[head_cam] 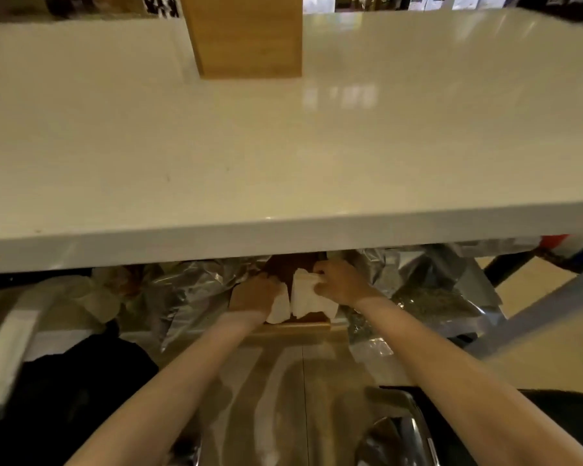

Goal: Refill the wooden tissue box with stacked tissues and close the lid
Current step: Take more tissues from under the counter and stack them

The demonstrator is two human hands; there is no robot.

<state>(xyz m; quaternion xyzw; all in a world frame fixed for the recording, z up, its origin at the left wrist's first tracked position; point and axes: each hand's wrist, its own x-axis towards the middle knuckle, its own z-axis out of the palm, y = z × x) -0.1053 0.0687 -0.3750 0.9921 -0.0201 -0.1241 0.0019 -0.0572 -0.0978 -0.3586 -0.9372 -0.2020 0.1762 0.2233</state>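
Below the table's near edge, left hand and right hand each gripped stacked tissues, gathering them, the wooden tissue box waiting at the far edge — lifting up looked next.

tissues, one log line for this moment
left hand grips tissues | right hand grips tissues | below table | box on table
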